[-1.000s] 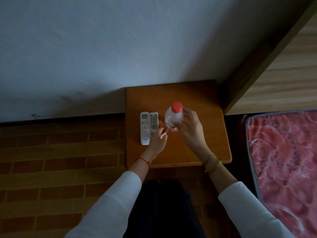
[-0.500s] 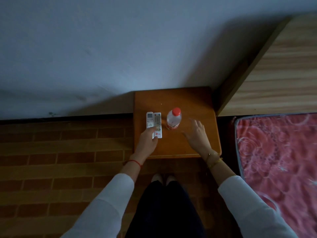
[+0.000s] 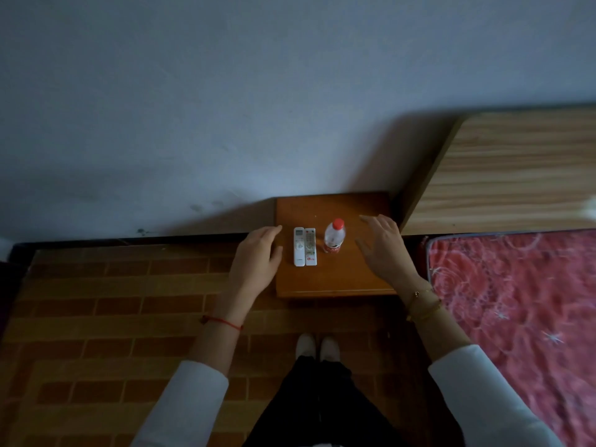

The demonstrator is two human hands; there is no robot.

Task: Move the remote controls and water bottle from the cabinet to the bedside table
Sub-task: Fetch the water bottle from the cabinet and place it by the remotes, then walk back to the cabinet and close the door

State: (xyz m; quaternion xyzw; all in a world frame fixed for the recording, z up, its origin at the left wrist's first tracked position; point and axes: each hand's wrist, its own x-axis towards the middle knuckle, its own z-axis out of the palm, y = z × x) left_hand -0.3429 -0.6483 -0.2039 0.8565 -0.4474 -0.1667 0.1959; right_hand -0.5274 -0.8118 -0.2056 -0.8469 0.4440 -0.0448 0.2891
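On the counter [image 3: 335, 282] lay 2 remote controls [image 3: 304, 247] side by side, touching, near its left edge, with 1 water bottle [image 3: 334, 237] upright just beside them. The left hand [image 3: 258, 258] and right hand [image 3: 382, 245], 2 in all, hovered spread and empty on either side.

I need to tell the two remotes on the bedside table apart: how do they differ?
The left remote is plain white with a small screen at its far end; the right remote has rows of coloured buttons and a red logo at its near end. The left remote also looks slightly longer, its near end reaching just past the right one's. Both are slim, white and lie flat, side by side, left of the water bottle.
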